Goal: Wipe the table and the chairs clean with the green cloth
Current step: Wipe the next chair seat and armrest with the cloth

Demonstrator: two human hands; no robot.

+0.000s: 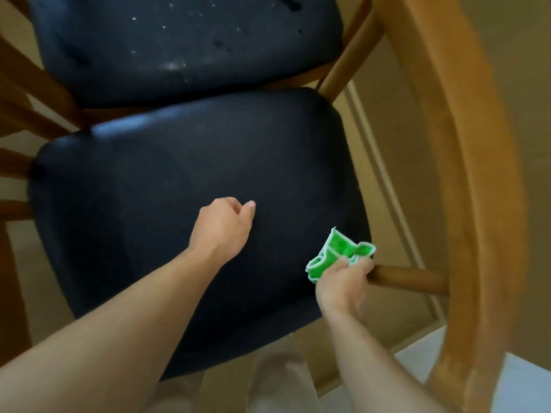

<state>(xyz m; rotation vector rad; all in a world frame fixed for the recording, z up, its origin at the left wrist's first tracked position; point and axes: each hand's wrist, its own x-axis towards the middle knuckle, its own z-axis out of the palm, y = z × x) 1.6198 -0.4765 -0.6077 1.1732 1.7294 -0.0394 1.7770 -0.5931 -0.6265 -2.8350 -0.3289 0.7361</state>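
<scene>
Fingers (346,265) of the right hand (343,281) bunch the green cloth (337,253) at the near chair seat (179,189)'s right edge; left hand (222,226) loosely curled, empty. Near seat looks clean, far chair seat (179,46) looks speckled, table unseen.

— What carries things here?
— Two dark padded seats on wooden frames. The near seat (185,180) spreads up and left of the grip on the cloth (337,257), which sits over its right edge.
— Anything on it?
— The left hand (222,226) is over its middle, left of the grip; whether it touches is unclear.
— And beyond?
— The far seat (185,46), well above the grip, is dotted with white specks (171,65). A wooden rung (408,280) runs just right of the grip.
</scene>
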